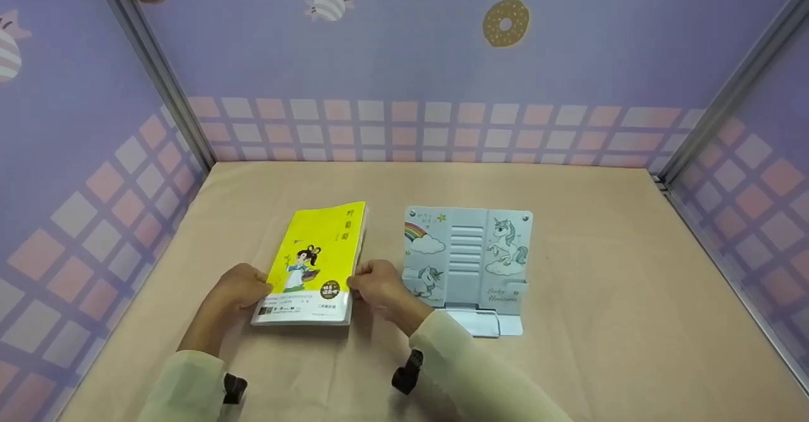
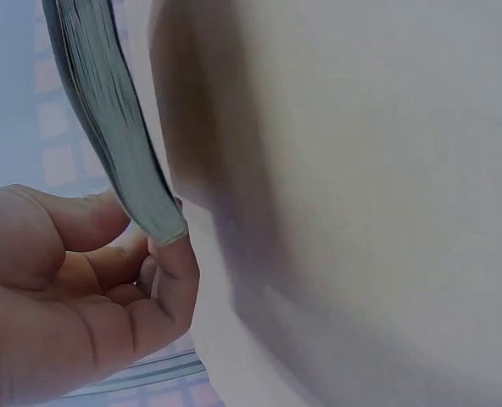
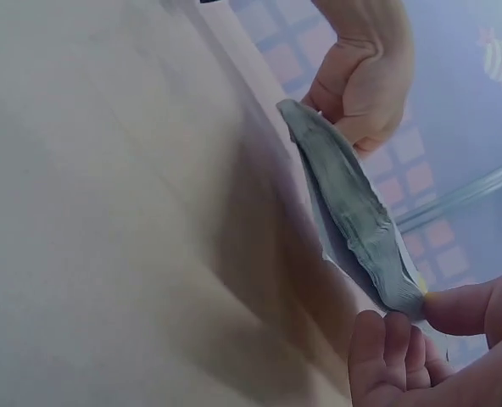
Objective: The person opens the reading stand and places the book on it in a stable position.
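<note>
A yellow-covered book point(image 1: 322, 235) with a white lower band and a drawn girl lies cover up between both hands. My left hand point(image 1: 240, 285) grips its left edge, thumb on the cover and fingers curled beneath, as the left wrist view shows. On the opposite edge my right hand point(image 1: 381, 285) pinches the book near its lower corner, thumb above and fingers below. In the right wrist view the page block point(image 3: 353, 203) looks slightly bowed, and a shadow falls on the cloth under it. Just right of the right hand stands a pale blue metal book stand point(image 1: 466, 251) with unicorn and rainbow pictures.
A beige cloth point(image 1: 600, 270) covers the table. Purple walls point(image 1: 417, 49) with pink and white checks enclose its back and sides, with metal posts point(image 1: 152, 62) at the corners. The right forearm passes close to the stand's front ledge point(image 1: 477, 322).
</note>
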Demonstrator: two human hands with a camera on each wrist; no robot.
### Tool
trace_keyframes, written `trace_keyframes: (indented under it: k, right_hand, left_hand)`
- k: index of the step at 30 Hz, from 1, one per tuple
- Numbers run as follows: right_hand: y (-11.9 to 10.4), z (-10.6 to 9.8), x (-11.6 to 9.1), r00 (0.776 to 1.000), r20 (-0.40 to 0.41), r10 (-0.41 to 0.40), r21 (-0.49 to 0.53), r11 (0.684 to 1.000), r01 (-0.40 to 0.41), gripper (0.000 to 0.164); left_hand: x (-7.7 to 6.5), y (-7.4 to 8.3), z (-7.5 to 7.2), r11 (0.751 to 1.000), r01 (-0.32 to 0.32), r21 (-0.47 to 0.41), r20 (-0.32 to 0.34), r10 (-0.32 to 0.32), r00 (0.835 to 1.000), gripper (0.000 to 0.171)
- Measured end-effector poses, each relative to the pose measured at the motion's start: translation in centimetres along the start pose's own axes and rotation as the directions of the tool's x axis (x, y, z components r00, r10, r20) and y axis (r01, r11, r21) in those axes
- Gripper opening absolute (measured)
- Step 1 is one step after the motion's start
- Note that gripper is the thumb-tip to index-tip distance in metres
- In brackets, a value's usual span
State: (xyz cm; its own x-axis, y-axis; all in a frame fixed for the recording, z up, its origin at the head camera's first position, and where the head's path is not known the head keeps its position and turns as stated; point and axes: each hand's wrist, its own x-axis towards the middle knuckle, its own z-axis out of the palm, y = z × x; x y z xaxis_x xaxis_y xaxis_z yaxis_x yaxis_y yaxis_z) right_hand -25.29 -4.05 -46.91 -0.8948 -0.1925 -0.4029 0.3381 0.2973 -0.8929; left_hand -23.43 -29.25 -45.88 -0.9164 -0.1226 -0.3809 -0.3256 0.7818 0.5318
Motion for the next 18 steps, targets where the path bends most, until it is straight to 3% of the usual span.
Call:
trace_keyframes:
  k: [4,9,15,18]
  right_hand:
    - [-1.0,-0.4,-1.4,0.993,-0.031,-0.118,-0.057,0.992,0.116,0.004]
    - [-2.2,-1.7,-3.1,0.953,-0.112,-0.281,-0.171,0.95,0.26,0.007]
    - [-3.2,-4.3,-4.5,0.896,-0.175,-0.407,-0.269,0.896,0.354,0.012]
    - [-3.5,-6.0,-5.0,0.873,-0.193,-0.448,-0.31,0.872,0.38,0.014]
  left_hand:
    - [-0.2,0.5,-0.5,0.999,-0.026,-0.04,-0.036,0.024,0.999,0.013]
    - [-0.8,2.1,-0.7,0.986,-0.035,-0.161,-0.066,0.024,0.998,0.04]
    - [-2.0,4.3,-0.2,0.926,-0.101,-0.364,-0.083,0.076,0.994,0.037]
    - [-2.6,5.8,-0.1,0.903,-0.151,-0.401,-0.116,0.114,0.987,0.033]
